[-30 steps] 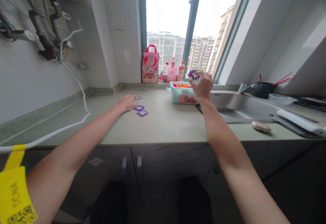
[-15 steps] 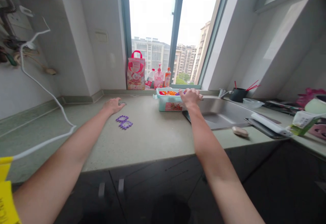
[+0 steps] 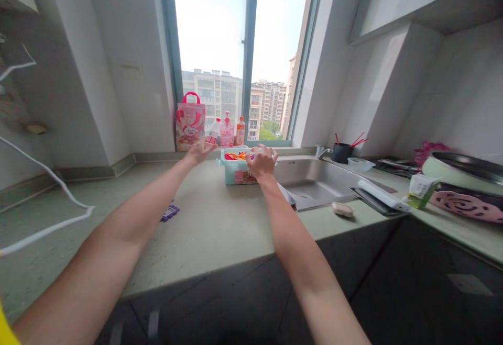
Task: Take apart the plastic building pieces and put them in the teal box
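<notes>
A pale teal box point(image 3: 238, 175) full of coloured plastic pieces stands on the green counter point(image 3: 212, 224) beside the sink. My right hand point(image 3: 261, 162) rests on the box's right rim with fingers curled over it; what they hold, if anything, is hidden. My left hand point(image 3: 200, 152) hovers just left of the box, fingers stretched out, holding nothing. Purple puzzle pieces point(image 3: 170, 212) lie on the counter, partly hidden behind my left forearm.
On the window sill stand a pink bag point(image 3: 190, 122) and several bottles point(image 3: 227, 131). A steel sink point(image 3: 314, 180) lies right of the box, with a soap bar point(image 3: 342, 209), a board, a black pot point(image 3: 341, 152) and a pan point(image 3: 463, 169) further right. A white cable point(image 3: 47, 224) trails at left.
The view has swung to the right. My right hand brought a purple piece down to the box and now grips its rim. My left hand left the purple pieces and moved up beside the box.
</notes>
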Motion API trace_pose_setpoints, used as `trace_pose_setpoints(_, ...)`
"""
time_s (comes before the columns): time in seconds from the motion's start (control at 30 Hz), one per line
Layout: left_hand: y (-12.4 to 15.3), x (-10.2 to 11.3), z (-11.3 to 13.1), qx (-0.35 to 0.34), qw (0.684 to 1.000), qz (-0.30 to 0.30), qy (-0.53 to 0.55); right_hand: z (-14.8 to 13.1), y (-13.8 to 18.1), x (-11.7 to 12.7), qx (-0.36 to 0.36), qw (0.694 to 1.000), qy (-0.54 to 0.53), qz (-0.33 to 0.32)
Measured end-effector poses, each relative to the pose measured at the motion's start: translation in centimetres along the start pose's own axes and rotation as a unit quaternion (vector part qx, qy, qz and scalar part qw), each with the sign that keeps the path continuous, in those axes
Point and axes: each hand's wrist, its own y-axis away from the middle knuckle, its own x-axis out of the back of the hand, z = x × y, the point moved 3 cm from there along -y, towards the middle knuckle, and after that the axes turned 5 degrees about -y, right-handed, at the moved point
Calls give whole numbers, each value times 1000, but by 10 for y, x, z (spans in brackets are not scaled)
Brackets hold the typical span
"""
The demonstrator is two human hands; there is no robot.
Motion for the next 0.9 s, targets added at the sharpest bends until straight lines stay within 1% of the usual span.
trace_pose_setpoints(0.03, -8, 0, 4, 11, 1000, -22, -12, -1, 0, 0, 3, 1000, -3, -5)
trace_pose_setpoints(0.07, -12, 1, 3, 25, 998, -43, -29, -2, 1, -1, 5, 1000, -5, -11)
trace_pose_setpoints(0.1, -11, 5, -3, 41, 996, -63, -47, -4, 1, 0, 9, 1000, -7, -17)
trace_pose_setpoints(0.17, 5, 15, -29, 71, 990, -100, -76, -12, 1, 0, 26, 999, -15, -34)
trace_pose_setpoints(0.23, 39, 30, -67, 94, 981, -137, -97, -23, 2, 1, 62, 996, -32, -53)
trace_pose_setpoints(0.33, 106, 56, -125, 125, 967, -178, -131, -48, 6, 1, 132, 985, -75, -80)
trace_pose_setpoints(0.4, 142, 71, -152, 125, 963, -190, -145, -70, 14, -1, 177, 973, -116, -95)
trace_pose_setpoints(0.47, 164, 80, -167, 112, 962, -199, -150, -98, 30, -6, 221, 952, -171, -129)
trace_pose_setpoints(0.53, 173, 84, -174, 98, 963, -203, -150, -129, 52, -14, 257, 920, -231, -186)
trace_pose_setpoints(0.6, 175, 85, -175, 87, 964, -201, -149, -158, 78, -23, 276, 887, -276, -247)
trace_pose_setpoints(0.67, 178, 86, -172, 73, 967, -198, -140, -180, 103, -30, 309, 854, -293, -300)
trace_pose_setpoints(0.7, 180, 87, -169, 59, 970, -198, -130, -187, 113, -33, 321, 841, -293, -323)
trace_pose_setpoints(0.8, 192, 93, -151, -18, 973, -219, -66, -190, 128, -40, 319, 818, -297, -375)
trace_pose_setpoints(0.9, 211, 101, -127, -69, 965, -251, -8, -182, 129, -42, 276, 815, -305, -408)
